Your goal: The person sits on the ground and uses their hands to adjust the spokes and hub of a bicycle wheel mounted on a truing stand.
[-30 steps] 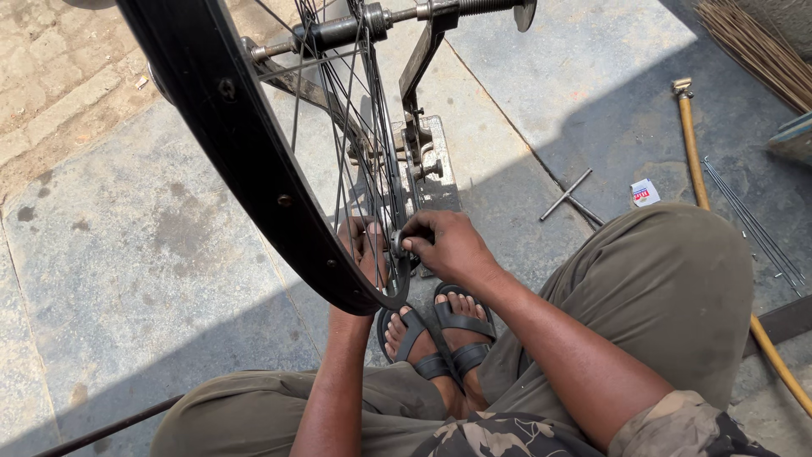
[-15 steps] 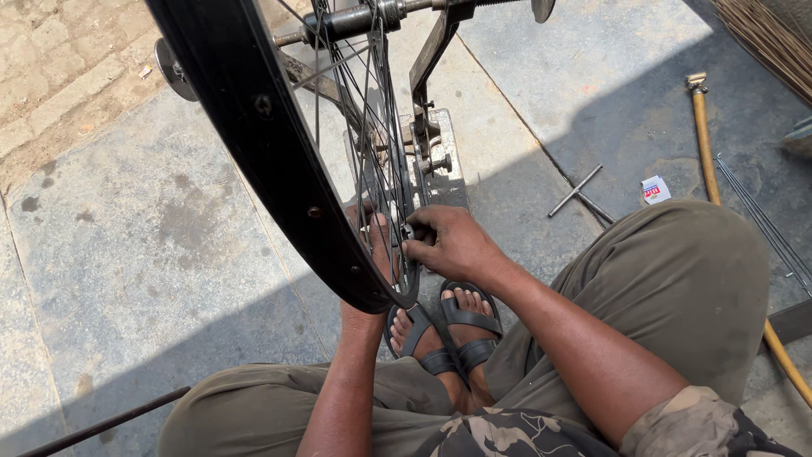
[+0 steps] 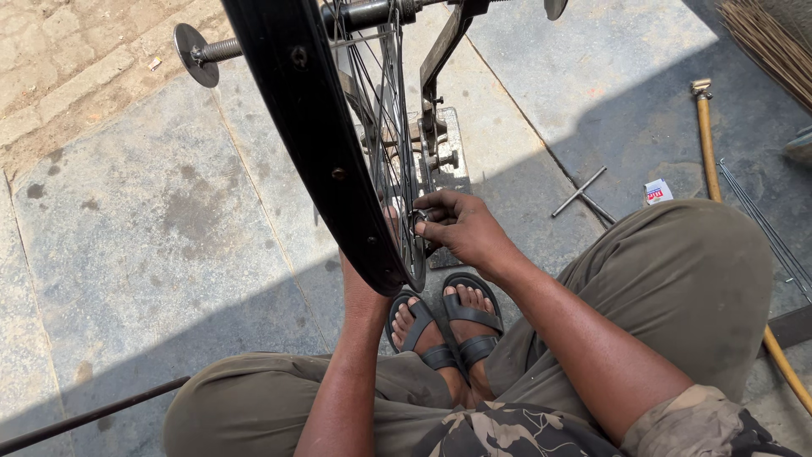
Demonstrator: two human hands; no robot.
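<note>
Pinching a small metal tool [image 3: 420,219] at the spokes, the right hand [image 3: 463,228] works low on the black bicycle wheel [image 3: 317,144], mounted upright in a stand [image 3: 444,161]. Behind the rim, the left hand [image 3: 364,283] is mostly hidden, so its grip cannot be told.

A wheel rim [image 3: 317,144] stands upright in a stand [image 3: 440,144] on the pavement [image 3: 127,237], before the person's sandalled feet [image 3: 444,326]. The right hand [image 3: 461,228] lies right of the rim at its lower spokes [image 3: 393,169]; the left hand [image 3: 359,279] is behind the rim, mostly hidden. A cross wrench [image 3: 579,195] and a small box [image 3: 657,191] lie right of the stand. A hose [image 3: 709,152] runs further right, beside thin rods [image 3: 765,220]. A bar [image 3: 85,415] lies at lower left.
</note>
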